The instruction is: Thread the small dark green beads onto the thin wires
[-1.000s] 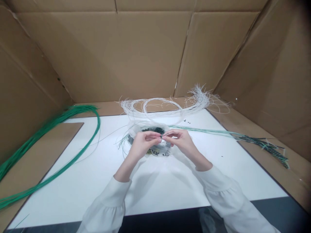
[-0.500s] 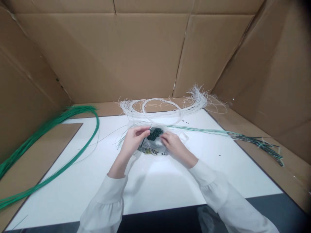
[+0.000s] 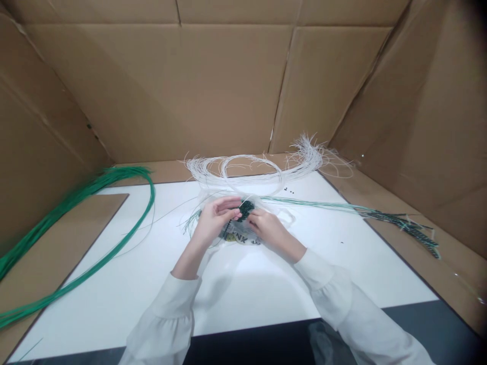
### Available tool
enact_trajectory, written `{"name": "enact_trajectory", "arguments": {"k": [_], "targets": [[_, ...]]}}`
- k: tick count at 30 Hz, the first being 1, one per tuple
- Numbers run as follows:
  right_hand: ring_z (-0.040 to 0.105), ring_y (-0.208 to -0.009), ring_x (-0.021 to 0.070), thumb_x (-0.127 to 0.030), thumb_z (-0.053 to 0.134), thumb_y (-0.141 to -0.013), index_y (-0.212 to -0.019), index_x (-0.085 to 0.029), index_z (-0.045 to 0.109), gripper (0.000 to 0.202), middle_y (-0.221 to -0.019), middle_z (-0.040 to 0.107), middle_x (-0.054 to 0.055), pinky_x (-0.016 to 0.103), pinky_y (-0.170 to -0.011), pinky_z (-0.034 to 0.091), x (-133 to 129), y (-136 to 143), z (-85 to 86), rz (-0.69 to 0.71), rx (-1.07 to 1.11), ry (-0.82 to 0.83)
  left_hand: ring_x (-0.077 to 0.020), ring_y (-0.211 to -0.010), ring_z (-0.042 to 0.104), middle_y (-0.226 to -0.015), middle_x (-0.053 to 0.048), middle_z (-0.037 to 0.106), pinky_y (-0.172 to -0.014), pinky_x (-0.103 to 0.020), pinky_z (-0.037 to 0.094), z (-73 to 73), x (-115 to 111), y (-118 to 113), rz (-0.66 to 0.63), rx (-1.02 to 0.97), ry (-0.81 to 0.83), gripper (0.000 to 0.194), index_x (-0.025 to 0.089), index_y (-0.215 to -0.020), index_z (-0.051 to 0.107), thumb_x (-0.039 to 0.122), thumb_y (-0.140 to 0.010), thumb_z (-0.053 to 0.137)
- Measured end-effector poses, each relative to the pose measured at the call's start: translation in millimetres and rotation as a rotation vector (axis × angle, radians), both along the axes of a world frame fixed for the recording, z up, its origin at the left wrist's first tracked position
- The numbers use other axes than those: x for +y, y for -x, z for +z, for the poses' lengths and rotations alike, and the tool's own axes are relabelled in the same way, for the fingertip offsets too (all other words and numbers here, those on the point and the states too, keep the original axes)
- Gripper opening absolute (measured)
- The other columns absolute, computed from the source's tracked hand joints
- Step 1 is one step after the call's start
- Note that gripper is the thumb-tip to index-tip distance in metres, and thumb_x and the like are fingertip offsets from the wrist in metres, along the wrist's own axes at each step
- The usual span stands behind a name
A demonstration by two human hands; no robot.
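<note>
Cardboard-walled white table (image 3: 114, 284): beads (image 3: 246, 207) being picked.
Thin wire (image 3: 243, 199) is being pinched by the left hand (image 3: 215, 219); right hand (image 3: 268, 228), fingers curled, is pressing the clear bag (image 3: 243, 235); beads could be spilled.

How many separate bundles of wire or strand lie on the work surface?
3: a green wire bundle at the left, a white strand coil at the back centre, and a thin green-and-dark bundle running right. Loose strands near the hands may be more.
</note>
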State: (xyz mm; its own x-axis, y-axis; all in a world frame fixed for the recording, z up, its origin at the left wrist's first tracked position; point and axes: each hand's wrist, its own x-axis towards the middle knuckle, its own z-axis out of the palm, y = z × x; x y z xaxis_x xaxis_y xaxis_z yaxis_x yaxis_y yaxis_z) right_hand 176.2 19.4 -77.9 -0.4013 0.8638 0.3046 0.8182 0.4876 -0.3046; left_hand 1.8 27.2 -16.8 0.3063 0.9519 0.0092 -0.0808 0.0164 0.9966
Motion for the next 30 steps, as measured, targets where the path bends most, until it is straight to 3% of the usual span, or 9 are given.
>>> {"name": "enact_trajectory", "arguments": {"k": [4, 8, 11, 13, 20, 30], "targets": [[0.060, -0.072, 0.0179, -0.016, 0.048, -0.082, -0.081, -0.016, 0.063, 0.015, -0.079, 0.065, 0.006, 0.030, -0.068, 0.045, -1, -6, 8.9, -0.085, 0.225, -0.012, -0.0170, -0.072, 0.065, -0.097, -0.010, 0.069, -0.071, -0.029, 0.051, -0.1, 0, -1, 0.017, 0.008, -0.035, 0.016, 0.012, -0.075, 0.070, 0.019, -0.061, 0.068], [0.062, -0.062, 0.0167, -0.024, 0.059, -0.075, -0.078, -0.017, 0.064, 0.009, -0.070, 0.068, 0.004, 0.030, -0.064, 0.049, -4, -12, 27.6, -0.184, 0.783, 0.132, -0.0160, -0.070, 0.064, -0.092, -0.007, 0.071, -0.072, -0.029, 0.050, 4.3, -3, -2, 0.018, 0.047, -0.028, 0.018, 0.015, -0.078, 0.073, 0.017, -0.062, 0.066], [0.064, -0.062, 0.0167, -0.029, 0.069, -0.065, -0.075, -0.016, 0.066, 0.017, -0.068, 0.068, 0.003, 0.030, -0.064, 0.051, -7, -15, 39.9, -0.149, 1.169, 0.290, -0.0164, -0.070, 0.065, -0.093, -0.007, 0.070, -0.073, -0.029, 0.050, 8.2, -7, -2, -0.001, 0.061, -0.042, 0.018, 0.015, -0.080, 0.073, 0.018, -0.063, 0.066], [0.064, -0.063, 0.0153, -0.028, 0.073, -0.061, -0.076, -0.016, 0.067, 0.020, -0.069, 0.069, 0.003, 0.029, -0.064, 0.052, -8, -16, 44.3, -0.110, 1.306, 0.350, -0.0169, -0.071, 0.065, -0.094, -0.007, 0.070, -0.074, -0.030, 0.050, 9.5, -8, -2, -0.012, 0.069, -0.054, 0.019, 0.015, -0.081, 0.073, 0.019, -0.064, 0.066], [0.060, -0.057, 0.0107, -0.025, 0.076, -0.057, -0.070, -0.018, 0.068, 0.017, -0.069, 0.069, 0.003, 0.020, -0.047, 0.047, -14, -14, 53.0, -0.049, 1.485, 0.423, -0.0161, -0.072, 0.064, -0.093, -0.006, 0.069, -0.073, -0.028, 0.051, 9.5, -11, -2, -0.078, 0.114, -0.126, 0.019, 0.019, -0.086, 0.072, 0.021, -0.067, 0.067], [0.056, -0.054, 0.0088, -0.023, 0.075, -0.057, -0.071, -0.019, 0.071, 0.016, -0.069, 0.068, 0.002, 0.019, -0.043, 0.044, -17, -15, 57.8, -0.042, 1.547, 0.480, -0.0156, -0.072, 0.063, -0.097, -0.006, 0.067, -0.072, -0.027, 0.051, 7.5, -13, -1, -0.166, 0.114, -0.195, 0.019, 0.020, -0.088, 0.072, 0.022, -0.071, 0.065]]}}
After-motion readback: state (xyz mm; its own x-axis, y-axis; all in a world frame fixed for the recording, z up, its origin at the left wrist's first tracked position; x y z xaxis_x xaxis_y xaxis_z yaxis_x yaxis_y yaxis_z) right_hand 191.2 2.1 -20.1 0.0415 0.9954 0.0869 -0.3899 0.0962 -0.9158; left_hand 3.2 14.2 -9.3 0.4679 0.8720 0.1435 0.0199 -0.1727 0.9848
